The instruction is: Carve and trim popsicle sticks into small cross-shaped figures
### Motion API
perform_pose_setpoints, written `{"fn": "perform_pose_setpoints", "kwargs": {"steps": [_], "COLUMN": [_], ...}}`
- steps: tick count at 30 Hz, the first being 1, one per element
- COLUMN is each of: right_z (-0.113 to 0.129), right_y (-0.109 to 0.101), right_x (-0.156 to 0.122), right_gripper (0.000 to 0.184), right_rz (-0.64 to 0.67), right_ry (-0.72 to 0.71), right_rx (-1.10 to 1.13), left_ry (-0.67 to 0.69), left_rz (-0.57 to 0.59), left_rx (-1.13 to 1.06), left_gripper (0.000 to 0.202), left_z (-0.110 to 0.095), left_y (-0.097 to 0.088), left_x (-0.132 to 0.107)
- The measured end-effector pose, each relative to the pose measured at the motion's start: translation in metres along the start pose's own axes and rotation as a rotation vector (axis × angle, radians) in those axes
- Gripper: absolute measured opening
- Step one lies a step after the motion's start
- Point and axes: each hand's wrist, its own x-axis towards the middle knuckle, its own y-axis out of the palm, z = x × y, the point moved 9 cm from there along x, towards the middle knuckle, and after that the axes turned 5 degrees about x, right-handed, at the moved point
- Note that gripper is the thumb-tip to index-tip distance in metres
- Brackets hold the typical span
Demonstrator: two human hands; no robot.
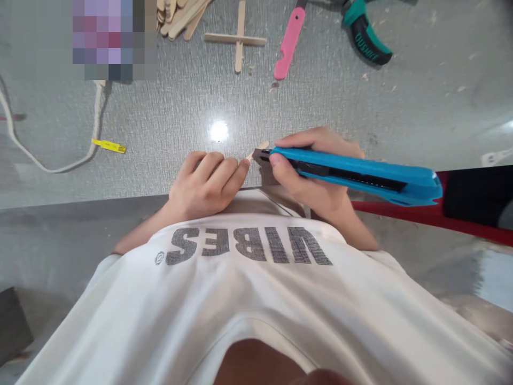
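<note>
The left hand (210, 179), fingers curled in, pinches one wooden stick (263, 145) between both hands, while the right hand (316, 168), closed around one blue cutter (360, 172), sets its blade there, where a hard-pushed slip could nick left fingertips, two crossed sticks (239, 39) and one pink handle (290, 43) lying beyond.

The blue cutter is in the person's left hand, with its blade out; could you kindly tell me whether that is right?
Not quite: the blue cutter is in the right hand, not the left hand, as the head view shows. Its blade is indeed out.
</note>
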Motion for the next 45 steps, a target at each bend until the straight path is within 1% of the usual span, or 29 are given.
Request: {"fn": "perform_pose_setpoints", "kwargs": {"steps": [3,8,13,17,20,23,25,27,30,32,35,36,38,42,45], "right_z": [-0.001,0.001,-0.002,0.003,0.003,0.001,0.003,0.009,0.019,0.023,0.022,0.022,0.025,0.028,0.025], "right_y": [0.002,0.001,0.004,0.001,0.0,0.001,0.001,0.001,0.004,0.008,0.012,0.012,0.012,0.015,0.018], "right_x": [0.0,0.001,0.002,0.005,0.006,0.005,0.005,0.005,0.005,0.005,0.008,0.009,0.011,0.013,0.014], "right_gripper": [0.02,0.019,0.015,0.009,0.01,0.012,0.009,0.006,0.009,0.003,0.016,0.018,0.016,0.011,0.016], "right_rz": [0.027,0.001,0.034,0.02,0.03,0.046,0.042,0.029,0.061,0.098,0.11,0.105,0.096,0.102,0.125], "right_ry": [0.004,-0.022,0.032,0.017,0.037,0.066,0.036,-0.045,-0.157,-0.175,-0.132,-0.123,-0.149,-0.251,-0.287], "right_rx": [0.036,0.045,0.104,0.137,0.14,0.136,0.154,0.199,0.246,0.218,0.139,0.131,0.139,0.11,0.054], "left_ry": [-0.012,0.029,0.027,0.008,0.028,0.04,0.039,0.04,0.012,-0.003,0.019,0.03,0.041,-0.012,-0.032], "left_rz": [0.007,-0.004,-0.024,-0.032,-0.072,-0.082,-0.076,-0.075,-0.047,-0.029,-0.052,-0.067,-0.075,0.01,0.044], "left_rx": [-0.018,0.055,0.037,-0.02,0.003,0.027,0.034,0.033,-0.016,-0.038,-0.006,0.006,0.005,-0.06,-0.096], "left_gripper": [0.027,0.022,0.021,0.023,0.019,0.016,0.014,0.013,0.018,0.02,0.016,0.015,0.017,0.023,0.025], "left_z": [0.001,-0.002,-0.001,0.0,-0.002,-0.002,-0.002,-0.002,0.0,0.001,-0.001,-0.002,-0.002,0.001,0.002], "left_y": [0.001,-0.001,-0.002,-0.001,-0.005,-0.007,-0.005,-0.004,0.0,0.003,0.001,0.0,-0.001,0.009,0.014], "left_x": [0.0,0.001,0.001,0.001,0.003,0.004,0.004,0.003,0.0,-0.001,-0.001,-0.001,-0.001,-0.003,-0.005]}}
